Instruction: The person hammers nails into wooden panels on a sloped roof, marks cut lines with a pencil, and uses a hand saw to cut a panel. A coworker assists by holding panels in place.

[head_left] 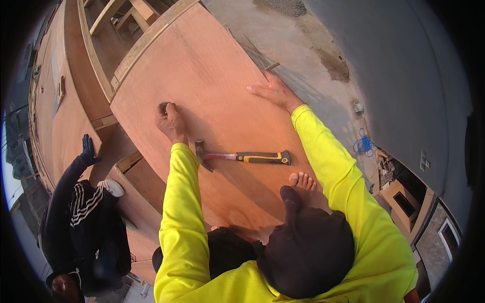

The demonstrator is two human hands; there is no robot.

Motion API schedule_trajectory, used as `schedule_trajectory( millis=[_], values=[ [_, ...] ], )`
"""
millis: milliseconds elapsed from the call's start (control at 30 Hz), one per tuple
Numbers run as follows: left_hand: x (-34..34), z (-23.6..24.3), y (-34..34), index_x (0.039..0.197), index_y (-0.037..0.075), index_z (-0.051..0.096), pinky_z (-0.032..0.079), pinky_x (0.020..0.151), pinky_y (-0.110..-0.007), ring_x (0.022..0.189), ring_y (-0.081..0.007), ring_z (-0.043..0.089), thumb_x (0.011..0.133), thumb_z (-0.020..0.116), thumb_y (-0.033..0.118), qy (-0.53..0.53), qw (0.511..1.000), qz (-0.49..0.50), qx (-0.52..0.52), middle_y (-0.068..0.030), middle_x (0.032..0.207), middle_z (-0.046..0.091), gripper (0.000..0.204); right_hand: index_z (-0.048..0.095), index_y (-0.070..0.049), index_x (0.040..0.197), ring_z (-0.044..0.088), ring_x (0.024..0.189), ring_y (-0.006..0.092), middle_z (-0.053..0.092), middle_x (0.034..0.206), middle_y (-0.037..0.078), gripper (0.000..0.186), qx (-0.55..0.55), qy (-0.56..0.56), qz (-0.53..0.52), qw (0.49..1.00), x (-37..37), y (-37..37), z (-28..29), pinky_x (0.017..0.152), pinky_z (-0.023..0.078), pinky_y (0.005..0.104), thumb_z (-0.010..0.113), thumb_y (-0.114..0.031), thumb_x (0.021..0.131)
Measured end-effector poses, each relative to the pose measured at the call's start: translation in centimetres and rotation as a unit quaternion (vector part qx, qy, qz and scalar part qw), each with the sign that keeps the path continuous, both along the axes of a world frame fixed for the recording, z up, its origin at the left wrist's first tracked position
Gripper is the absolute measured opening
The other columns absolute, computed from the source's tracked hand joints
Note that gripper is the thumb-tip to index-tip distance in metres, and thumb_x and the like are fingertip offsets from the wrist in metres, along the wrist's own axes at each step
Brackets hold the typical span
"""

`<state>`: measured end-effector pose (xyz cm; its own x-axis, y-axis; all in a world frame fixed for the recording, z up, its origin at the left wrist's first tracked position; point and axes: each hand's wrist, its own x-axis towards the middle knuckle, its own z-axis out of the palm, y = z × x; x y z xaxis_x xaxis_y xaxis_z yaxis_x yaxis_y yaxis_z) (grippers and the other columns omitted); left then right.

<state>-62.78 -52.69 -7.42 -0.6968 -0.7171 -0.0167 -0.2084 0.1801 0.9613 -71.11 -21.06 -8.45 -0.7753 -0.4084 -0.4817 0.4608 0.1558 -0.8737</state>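
A curved plywood panel (202, 76) lies beneath me, with a claw hammer (262, 157) with a black and yellow handle resting on it. My left hand (171, 121) is closed on a small dark object (163, 106) at the panel's surface, too small to make out. My right hand (275, 93) grips the panel's right edge, thumb on the top face. My bare foot (302, 183) is on the panel below the hammer.
A co-worker in dark clothes (88, 227) is at lower left, a gloved hand (88, 151) on another panel. A timber frame (103, 17) is at upper left. Concrete ground (303, 60), a blue hose or cord (364, 145) and a grey wall (414, 101) show beyond the right edge.
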Motion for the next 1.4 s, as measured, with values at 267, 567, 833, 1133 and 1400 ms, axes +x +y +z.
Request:
schedule_trajectory(
  millis=[267,567,833,1133,1400],
  values=[
    [-7.5,-0.8,4.6,0.093,0.003,0.061,0.048,0.067,-0.031,0.071,-0.0178,0.059,0.094,0.057,0.009,-0.024,0.965,-0.132,-0.224,-0.0074,0.081,0.064,0.008,0.055,0.002,0.136,0.054,0.126,0.0374,0.058,0.135,0.022,0.072,0.129,0.156,-0.010,0.979,0.8,0.2,0.5,0.107,0.042,0.0426,0.080,-0.034,0.079],
    [-7.7,-1.1,4.7,0.095,0.005,0.062,0.052,0.067,-0.038,0.074,-0.0290,0.065,0.092,0.057,0.011,-0.188,0.904,-0.101,-0.371,-0.0114,0.085,0.067,0.008,0.060,-0.008,0.126,0.042,0.130,0.0315,0.055,0.126,0.012,0.056,0.184,0.315,0.243,0.899,14.1,-1.2,7.4,0.103,0.034,0.0505,0.079,-0.027,0.077],
    [-8.1,-1.3,4.3,0.096,0.005,0.063,0.052,0.065,-0.036,0.072,-0.0252,0.065,0.093,0.058,0.010,-0.148,0.922,-0.132,-0.334,-0.0092,0.084,0.066,0.008,0.057,-0.004,0.129,0.041,0.126,0.0331,0.042,0.143,0.014,0.070,0.228,0.354,0.261,0.869,11.6,-0.7,6.6,0.107,0.029,0.0548,0.081,-0.038,0.073],
    [-7.3,-0.3,4.8,0.097,0.006,0.063,0.052,0.071,-0.038,0.077,-0.0270,0.065,0.095,0.055,0.020,-0.167,0.930,-0.158,-0.285,-0.0098,0.090,0.068,0.016,0.042,-0.003,0.145,0.040,0.133,0.0341,0.039,0.147,0.016,0.089,0.432,0.307,0.012,0.848,7.8,-0.6,3.9,0.106,0.034,0.0514,0.077,-0.052,0.080],
    [-8.6,-1.0,5.2,0.099,0.006,0.063,0.052,0.066,-0.037,0.074,-0.0279,0.065,0.093,0.057,0.011,-0.111,0.900,-0.244,-0.342,-0.0101,0.089,0.067,0.010,0.061,0.005,0.121,0.059,0.112,0.0389,0.062,0.115,0.021,0.067,0.373,0.144,-0.021,0.916,6.8,0.5,1.9,0.096,0.048,0.0459,0.072,-0.052,0.088]
  ],
)
